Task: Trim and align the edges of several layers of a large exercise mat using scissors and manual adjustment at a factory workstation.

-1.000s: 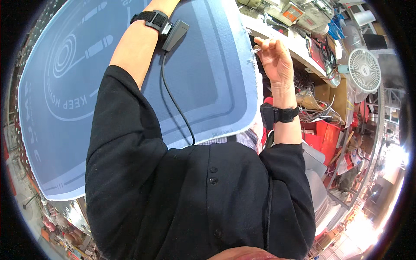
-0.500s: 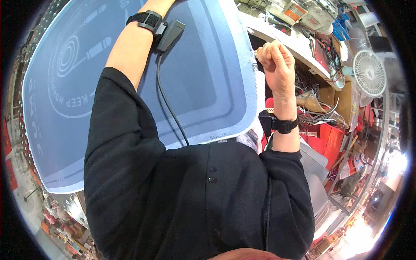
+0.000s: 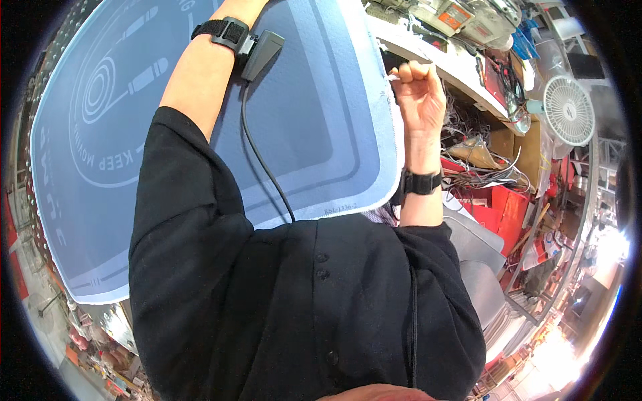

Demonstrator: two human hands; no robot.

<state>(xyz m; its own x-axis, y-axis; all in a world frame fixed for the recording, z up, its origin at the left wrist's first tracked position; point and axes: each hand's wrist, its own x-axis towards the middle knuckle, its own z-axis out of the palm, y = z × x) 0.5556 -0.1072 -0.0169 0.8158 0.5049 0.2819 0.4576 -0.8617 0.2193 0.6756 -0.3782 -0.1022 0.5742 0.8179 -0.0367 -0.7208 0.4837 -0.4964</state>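
Observation:
A large blue printed fabric panel (image 3: 294, 100) with a pale, fraying border lies in front of me, covering the left and middle. My left arm reaches across it, and only the heel of my left hand (image 3: 246, 8) shows at the upper edge; its fingers are out of the picture. On that wrist sits a black strap with a grey device (image 3: 263, 56), its cable running down over the panel. My right hand (image 3: 421, 97) is closed, palm turned up, with curled fingertips at the panel's right edge. Whitish threads show beside those fingertips; what they pinch is too small to make out.
A white worktop (image 3: 428, 57) crowded with plastic boxes and tools stands beyond my right hand. Tangled cables (image 3: 488, 175) and a red box (image 3: 505, 207) fill the space below. A small white fan (image 3: 568, 111) is at the far right. A grey chair-like cushion (image 3: 475, 260) lies by my right elbow.
My right hand has turned from a fist with its back outward to a palm-up curl, and its forearm has moved slightly left. My left arm has barely moved.

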